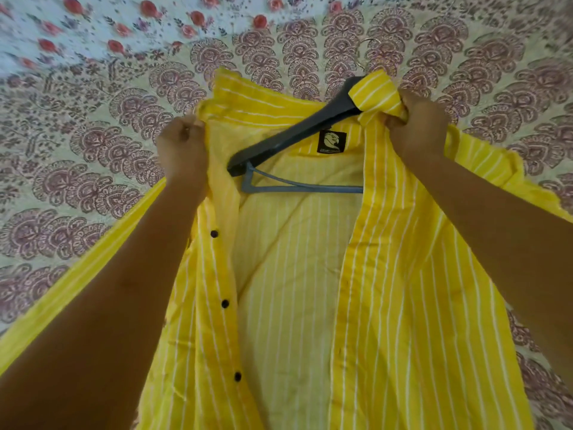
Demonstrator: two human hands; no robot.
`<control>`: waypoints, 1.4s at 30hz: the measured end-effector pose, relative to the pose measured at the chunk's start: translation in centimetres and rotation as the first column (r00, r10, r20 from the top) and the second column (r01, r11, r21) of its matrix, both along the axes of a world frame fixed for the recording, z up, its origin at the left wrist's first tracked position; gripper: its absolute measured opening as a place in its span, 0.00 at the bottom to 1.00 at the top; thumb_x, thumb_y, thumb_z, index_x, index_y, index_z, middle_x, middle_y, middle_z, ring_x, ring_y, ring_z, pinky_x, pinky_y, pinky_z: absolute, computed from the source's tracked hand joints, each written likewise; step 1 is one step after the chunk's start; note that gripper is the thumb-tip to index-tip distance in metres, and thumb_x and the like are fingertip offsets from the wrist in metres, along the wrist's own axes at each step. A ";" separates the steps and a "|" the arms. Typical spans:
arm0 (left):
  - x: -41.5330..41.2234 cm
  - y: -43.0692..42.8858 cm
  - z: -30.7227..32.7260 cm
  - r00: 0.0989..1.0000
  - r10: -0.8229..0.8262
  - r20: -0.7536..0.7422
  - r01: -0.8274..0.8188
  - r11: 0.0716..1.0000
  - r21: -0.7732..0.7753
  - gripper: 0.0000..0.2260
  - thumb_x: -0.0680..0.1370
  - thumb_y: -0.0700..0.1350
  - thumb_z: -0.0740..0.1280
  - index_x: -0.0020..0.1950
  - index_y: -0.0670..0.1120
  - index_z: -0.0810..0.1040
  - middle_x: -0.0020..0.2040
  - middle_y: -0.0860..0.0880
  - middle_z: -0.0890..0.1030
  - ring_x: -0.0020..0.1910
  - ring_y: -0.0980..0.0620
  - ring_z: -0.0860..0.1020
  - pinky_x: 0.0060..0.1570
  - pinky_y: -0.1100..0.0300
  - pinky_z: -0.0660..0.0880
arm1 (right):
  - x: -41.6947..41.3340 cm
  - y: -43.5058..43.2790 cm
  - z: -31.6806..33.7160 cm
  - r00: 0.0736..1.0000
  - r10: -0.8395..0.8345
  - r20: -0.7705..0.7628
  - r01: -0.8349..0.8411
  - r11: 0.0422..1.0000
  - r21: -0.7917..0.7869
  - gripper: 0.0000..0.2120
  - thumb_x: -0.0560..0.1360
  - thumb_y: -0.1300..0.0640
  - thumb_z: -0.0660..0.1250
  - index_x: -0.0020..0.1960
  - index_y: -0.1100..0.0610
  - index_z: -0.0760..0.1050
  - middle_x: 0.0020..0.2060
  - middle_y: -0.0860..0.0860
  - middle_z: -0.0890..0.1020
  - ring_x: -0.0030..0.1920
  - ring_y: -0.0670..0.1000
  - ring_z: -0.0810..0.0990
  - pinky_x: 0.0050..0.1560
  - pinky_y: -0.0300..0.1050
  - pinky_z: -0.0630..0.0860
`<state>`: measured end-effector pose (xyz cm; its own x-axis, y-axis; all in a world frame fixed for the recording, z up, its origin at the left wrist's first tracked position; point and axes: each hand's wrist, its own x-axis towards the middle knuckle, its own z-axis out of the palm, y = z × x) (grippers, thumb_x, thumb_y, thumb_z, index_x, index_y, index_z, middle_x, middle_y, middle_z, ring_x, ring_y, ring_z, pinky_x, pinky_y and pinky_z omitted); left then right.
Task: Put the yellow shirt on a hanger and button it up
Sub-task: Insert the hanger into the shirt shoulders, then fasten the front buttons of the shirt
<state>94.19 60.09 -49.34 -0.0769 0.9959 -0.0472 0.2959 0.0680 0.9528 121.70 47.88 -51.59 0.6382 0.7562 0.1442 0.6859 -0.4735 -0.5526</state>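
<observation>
A: Status?

B: Hanger step, not done. Shirt [387,290] lies open, inside up, on the bed [93,119]. Hanger [297,138] sits inside at the collar, tilted: one arm runs under the fabric by the right hand [415,125], the other arm's end is bare, poking down toward the left placket, near the left hand [183,150].

A: Hands?

B: Both closed into fists on cloth. Left pinches the collar/front edge on its side. Right bunches the collar and shoulder fabric over the hanger arm. Hook [367,54] sticks out past the collar, faint against the bedspread.

A: So one shoulder on, one off?

B: My read, yes. Right side looks seated, though the fabric covers it, so can't confirm. Left side clearly isn't: hanger end is outside the shoulder.

A: Next?

B: Likely lift the left front and pull that shoulder over the bare hanger end, then level the hanger so the label [331,141] centres under the hook. Needs slack on the left; the right grip should hold the seated side so it doesn't slide off.

A: Buttons?

B: All open. Three dark buttons [225,303] visible down the left placket, well apart from the right placket. Starts after the hanger's square.
</observation>
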 end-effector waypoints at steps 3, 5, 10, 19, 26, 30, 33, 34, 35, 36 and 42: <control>2.7 -1.4 0.8 0.987 -0.159 0.007 0.158 0.985 0.066 0.13 0.75 0.38 0.61 0.34 0.53 0.72 0.31 0.59 0.73 0.26 0.67 0.69 0.33 0.68 0.66 | -1.1 0.7 -0.4 1.000 -0.031 -0.003 0.031 0.999 0.024 0.17 0.72 0.54 0.65 0.60 0.57 0.74 0.51 0.62 0.81 0.53 0.63 0.77 0.50 0.52 0.72; 4.9 -2.6 0.7 0.967 -0.256 -0.008 0.256 0.966 0.038 0.13 0.76 0.39 0.61 0.35 0.54 0.71 0.32 0.58 0.72 0.28 0.65 0.70 0.34 0.65 0.67 | -1.7 1.4 -0.4 0.999 -0.048 -0.010 0.048 0.998 0.037 0.16 0.73 0.55 0.64 0.59 0.58 0.74 0.51 0.61 0.81 0.53 0.62 0.77 0.50 0.51 0.71; 8.3 -4.3 -0.5 0.934 -0.316 -0.169 0.318 0.948 -0.014 0.08 0.78 0.39 0.58 0.41 0.49 0.70 0.33 0.56 0.70 0.28 0.62 0.70 0.28 0.67 0.65 | -2.9 3.2 -0.7 0.997 -0.045 0.055 0.048 0.998 -0.048 0.14 0.74 0.56 0.63 0.58 0.60 0.73 0.52 0.62 0.80 0.53 0.63 0.76 0.51 0.51 0.69; 8.8 -4.7 -2.4 0.781 -0.601 -0.172 0.582 0.799 -0.152 0.12 0.80 0.42 0.60 0.61 0.46 0.77 0.55 0.54 0.76 0.48 0.58 0.73 0.40 0.75 0.68 | -1.9 3.3 -2.0 0.981 0.133 -0.139 -0.152 0.978 -0.142 0.24 0.76 0.55 0.62 0.69 0.62 0.65 0.65 0.60 0.72 0.65 0.59 0.70 0.64 0.49 0.64; 7.6 -3.4 -2.0 0.873 -0.345 -0.345 0.390 0.918 0.068 0.10 0.72 0.36 0.62 0.44 0.46 0.81 0.34 0.55 0.78 0.33 0.61 0.74 0.37 0.66 0.71 | -5.4 -0.8 -1.2 0.973 0.193 0.129 -0.192 0.981 -0.017 0.19 0.70 0.41 0.66 0.50 0.56 0.74 0.49 0.55 0.78 0.51 0.56 0.76 0.49 0.51 0.71; 6.8 -5.9 -1.5 0.723 -0.468 -0.508 0.507 0.859 -0.069 0.07 0.71 0.50 0.71 0.39 0.49 0.76 0.30 0.54 0.74 0.32 0.53 0.74 0.36 0.61 0.69 | -7.2 -3.3 -1.3 0.927 0.344 0.152 -0.293 0.914 -0.281 0.20 0.69 0.43 0.68 0.51 0.56 0.71 0.47 0.53 0.78 0.48 0.55 0.77 0.41 0.48 0.69; 6.2 -8.5 -2.5 0.555 -0.537 -0.636 0.566 0.803 -0.184 0.13 0.70 0.52 0.72 0.48 0.48 0.73 0.40 0.46 0.80 0.41 0.46 0.78 0.42 0.52 0.76 | -7.1 -4.4 -1.3 0.900 0.358 0.250 -0.283 0.914 -0.291 0.13 0.74 0.53 0.63 0.55 0.59 0.72 0.48 0.57 0.77 0.49 0.60 0.77 0.39 0.49 0.68; 6.2 -9.1 -3.0 0.521 -0.516 -0.679 0.567 0.805 -0.177 0.14 0.71 0.50 0.71 0.51 0.47 0.72 0.43 0.45 0.81 0.43 0.44 0.78 0.43 0.50 0.76 | -7.0 -4.4 -1.3 0.910 0.345 0.229 -0.287 0.924 -0.252 0.11 0.75 0.54 0.62 0.53 0.59 0.73 0.47 0.58 0.78 0.49 0.60 0.77 0.39 0.49 0.68; 6.3 -9.4 -3.4 0.517 -0.480 -0.708 0.563 0.815 -0.142 0.12 0.73 0.46 0.69 0.53 0.46 0.71 0.44 0.44 0.81 0.44 0.43 0.78 0.42 0.49 0.76 | -7.1 -4.2 -1.3 0.927 0.331 0.176 -0.299 0.936 -0.184 0.10 0.75 0.54 0.62 0.50 0.60 0.75 0.44 0.58 0.80 0.47 0.60 0.77 0.39 0.49 0.68; 6.6 -9.6 -3.6 0.556 -0.449 -0.699 0.551 0.829 -0.095 0.10 0.74 0.42 0.66 0.53 0.44 0.71 0.44 0.43 0.81 0.43 0.42 0.79 0.41 0.49 0.75 | -7.4 -4.0 -1.1 0.945 0.315 0.089 -0.306 0.946 -0.104 0.10 0.74 0.54 0.63 0.46 0.61 0.76 0.40 0.59 0.80 0.44 0.60 0.78 0.39 0.49 0.69; 5.1 -10.2 -4.1 0.711 -0.595 -0.375 0.589 0.795 -0.146 0.18 0.71 0.29 0.58 0.56 0.42 0.79 0.53 0.43 0.82 0.53 0.50 0.80 0.56 0.58 0.75 | -10.5 -5.1 -1.0 0.891 0.251 -0.379 -0.255 0.966 0.039 0.19 0.74 0.66 0.60 0.65 0.60 0.71 0.60 0.57 0.78 0.61 0.53 0.76 0.61 0.43 0.71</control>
